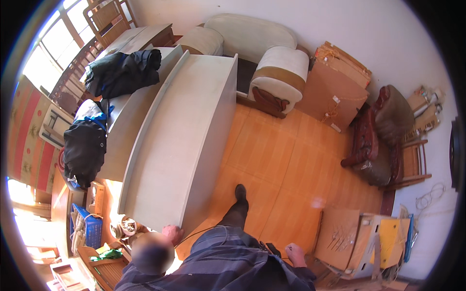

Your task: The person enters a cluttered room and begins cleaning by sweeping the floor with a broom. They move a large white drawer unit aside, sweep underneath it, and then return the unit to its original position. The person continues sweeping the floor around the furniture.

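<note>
At the near corner of a long grey-white furniture piece (182,138) with a low raised rim along its left side, my left hand (172,234) touches the end edge. Its fingers are partly hidden, so a grip or a mere rest cannot be told apart. A blurred round patch covers part of the left forearm. Low at my right side, my right hand (295,254) hangs with curled fingers, and nothing shows in it. A thin dark cable (198,230) runs across my front near the waist. One dark shoe (240,192) stands on the orange floor (267,163).
Black cloth bundles (123,72) lie left of the long piece. A pale sofa (251,36) and flat cardboard (329,94) stand along the back wall. To the right are a dark red leather armchair (375,145) and cardboard boxes (342,240). A blue basket (91,227) sits at left.
</note>
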A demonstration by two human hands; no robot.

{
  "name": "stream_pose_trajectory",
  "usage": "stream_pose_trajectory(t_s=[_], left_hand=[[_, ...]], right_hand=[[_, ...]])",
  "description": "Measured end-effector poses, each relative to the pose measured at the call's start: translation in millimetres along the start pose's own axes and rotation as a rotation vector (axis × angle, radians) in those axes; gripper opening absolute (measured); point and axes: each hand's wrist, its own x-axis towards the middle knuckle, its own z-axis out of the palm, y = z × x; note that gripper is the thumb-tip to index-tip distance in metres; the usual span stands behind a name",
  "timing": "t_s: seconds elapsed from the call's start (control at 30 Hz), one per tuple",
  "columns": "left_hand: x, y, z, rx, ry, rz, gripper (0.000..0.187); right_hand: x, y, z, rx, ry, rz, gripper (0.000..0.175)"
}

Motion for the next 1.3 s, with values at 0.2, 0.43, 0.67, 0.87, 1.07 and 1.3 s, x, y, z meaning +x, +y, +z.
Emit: stream_pose_trajectory(t_s=[0.2, 0.43, 0.67, 0.87, 1.07, 1.3], left_hand=[[0.5, -6.9, -27.4, -0.219, -0.169, -0.039, 0.041], [21.5, -0.1, 14.5, -0.062, -0.234, -0.087, 0.042], [7.9, 24.3, 16.6, -0.121, -0.143, -0.424, 0.044], [6.9, 56.7, -1.5, -0.163, 0.035, -0.645, 0.041], [79.0, 137.1, -90.0, -0.264, 0.602, -0.606, 0.038], [202.7, 210.6, -177.1, -0.344, 0.511, -0.664, 0.034]], right_hand=[[121.4, -97.8, -61.9, -0.093, -0.08, -0.02, 0.026], [230.1, -183.8, -97.8, -0.128, -0.179, -0.072, 0.027], [343.2, -244.3, -124.6, -0.126, -0.242, -0.343, 0.03], [447.5, -319.6, -131.0, 0.037, -0.312, -0.435, 0.037], [557.1, -411.7, -148.7, 0.055, -0.444, -0.509, 0.056], [714.6, -554.0, -187.7, 0.172, -0.518, -0.645, 0.061]])
